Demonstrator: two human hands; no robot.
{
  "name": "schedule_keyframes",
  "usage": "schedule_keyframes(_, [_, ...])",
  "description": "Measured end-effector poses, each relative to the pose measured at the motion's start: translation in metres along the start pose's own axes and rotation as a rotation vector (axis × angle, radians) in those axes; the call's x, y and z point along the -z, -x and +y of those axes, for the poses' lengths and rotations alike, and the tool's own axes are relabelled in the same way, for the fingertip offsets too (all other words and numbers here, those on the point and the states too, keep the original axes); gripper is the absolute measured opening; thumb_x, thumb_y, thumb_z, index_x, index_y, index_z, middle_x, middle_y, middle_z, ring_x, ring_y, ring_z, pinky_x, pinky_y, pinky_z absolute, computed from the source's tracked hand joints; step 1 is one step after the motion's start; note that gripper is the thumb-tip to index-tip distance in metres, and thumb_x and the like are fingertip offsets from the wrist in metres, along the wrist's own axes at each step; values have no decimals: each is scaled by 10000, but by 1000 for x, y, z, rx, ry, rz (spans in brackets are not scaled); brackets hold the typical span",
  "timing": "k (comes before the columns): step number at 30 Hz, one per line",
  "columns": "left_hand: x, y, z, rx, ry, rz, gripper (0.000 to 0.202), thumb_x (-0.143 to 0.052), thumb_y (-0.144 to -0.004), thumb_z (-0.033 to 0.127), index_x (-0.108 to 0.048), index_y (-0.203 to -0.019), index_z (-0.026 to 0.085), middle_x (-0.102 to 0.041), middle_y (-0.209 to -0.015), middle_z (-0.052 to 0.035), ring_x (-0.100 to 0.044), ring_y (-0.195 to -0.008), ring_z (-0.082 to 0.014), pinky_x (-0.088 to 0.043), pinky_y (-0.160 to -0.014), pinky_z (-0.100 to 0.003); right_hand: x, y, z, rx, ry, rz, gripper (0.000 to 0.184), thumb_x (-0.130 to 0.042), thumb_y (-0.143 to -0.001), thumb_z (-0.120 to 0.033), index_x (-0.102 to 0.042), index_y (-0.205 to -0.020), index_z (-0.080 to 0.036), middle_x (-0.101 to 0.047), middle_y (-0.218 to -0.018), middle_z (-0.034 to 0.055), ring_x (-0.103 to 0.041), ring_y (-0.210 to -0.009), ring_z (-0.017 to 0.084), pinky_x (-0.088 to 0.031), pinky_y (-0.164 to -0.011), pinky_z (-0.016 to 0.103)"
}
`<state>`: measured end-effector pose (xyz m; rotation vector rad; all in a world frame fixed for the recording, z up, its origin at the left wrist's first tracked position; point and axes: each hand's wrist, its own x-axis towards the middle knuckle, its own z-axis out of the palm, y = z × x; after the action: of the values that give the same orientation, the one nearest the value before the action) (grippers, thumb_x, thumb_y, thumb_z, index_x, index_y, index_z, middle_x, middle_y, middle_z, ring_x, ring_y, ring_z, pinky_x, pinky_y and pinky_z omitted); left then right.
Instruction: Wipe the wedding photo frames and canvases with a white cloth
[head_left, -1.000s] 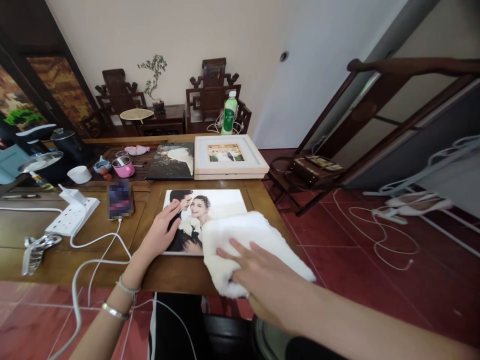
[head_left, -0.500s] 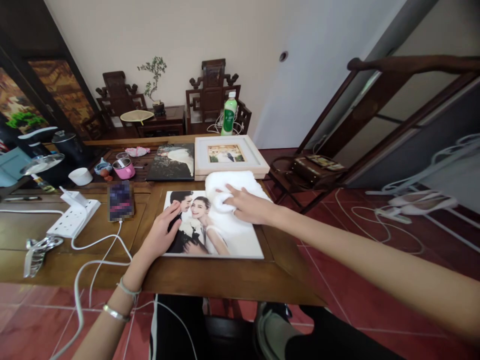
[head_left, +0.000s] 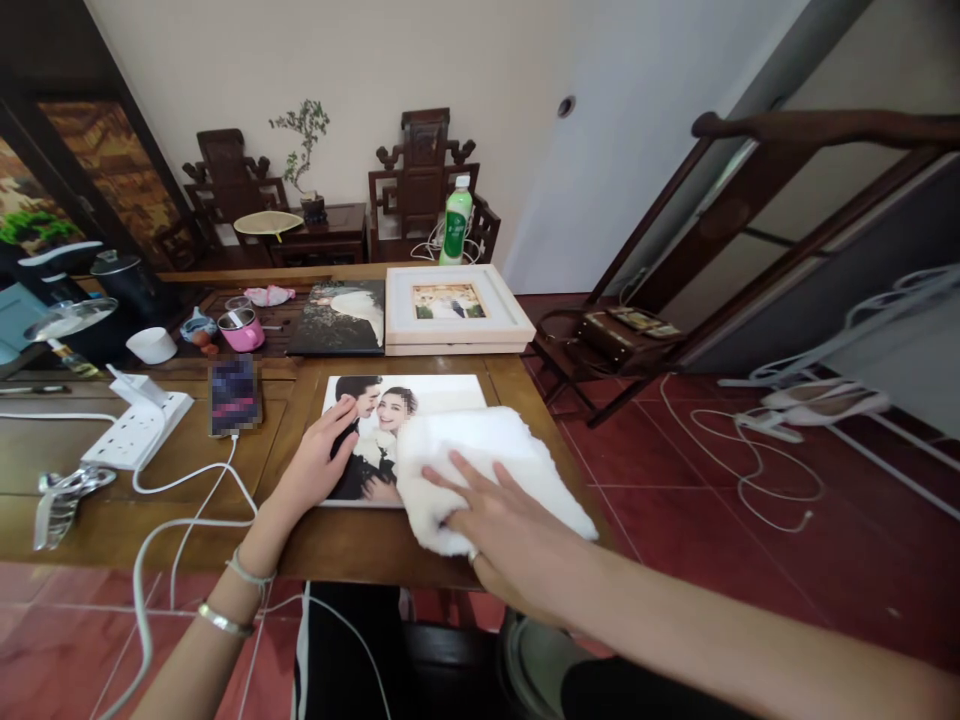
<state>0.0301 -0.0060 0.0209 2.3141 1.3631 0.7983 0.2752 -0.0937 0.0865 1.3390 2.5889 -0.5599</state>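
Note:
A large wedding photo print [head_left: 420,393] lies flat on the wooden table [head_left: 112,500] in front of me. My left hand [head_left: 315,465] rests on its left edge, fingers stretched out flat, pinning it down. My right hand [head_left: 495,520] presses a white fluffy cloth [head_left: 487,460] onto the print's near right part, fingers spread flat on top of the cloth. The cloth covers the lower right of the picture.
Behind the print lie a dark photo print [head_left: 341,318] and a white framed photo [head_left: 454,308]. A phone [head_left: 234,395] on a cable, a white power strip [head_left: 135,430], a pink cup [head_left: 241,330] and a green bottle [head_left: 456,222] stand around. Cables trail over the red floor at right.
My right hand has dragged the cloth from the print's far right corner back toward me to its near right part. My left hand has stayed on the left edge.

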Motion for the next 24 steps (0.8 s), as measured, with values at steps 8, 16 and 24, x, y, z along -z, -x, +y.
schedule_keyframes(8, [1, 1, 2, 7, 9, -10, 444, -396, -938, 322, -511, -1334, 158, -436, -1449, -117, -355, -1372, -234, -274, -1145, -444, 39, -68, 75, 32, 84, 161, 529, -408, -704, 5, -619, -1173, -121, -332, -1501, 141, -140, -1421, 313, -300, -1038, 614])
schedule_keyframes(16, [1, 1, 2, 17, 21, -4, 443, -401, -938, 317, -515, -1328, 140, -442, -1444, -125, -359, -1371, -225, -270, -1148, -435, 27, -62, 56, -59, 170, 191, 487, -432, -722, -18, -627, -1162, -92, -276, -1527, 127, -166, -1395, 396, -316, -1000, 654])
schedule_keyframes(24, [0, 1, 1, 14, 37, 1, 444, -407, -938, 326, -516, -1330, 147, -436, -1448, -122, -364, -1367, -242, -275, -1146, -441, 1, -10, -9, 44, 72, -43, 486, -496, -664, -62, -683, -1105, -143, -197, -1548, 92, -47, -1404, 422, -156, -1061, 695])
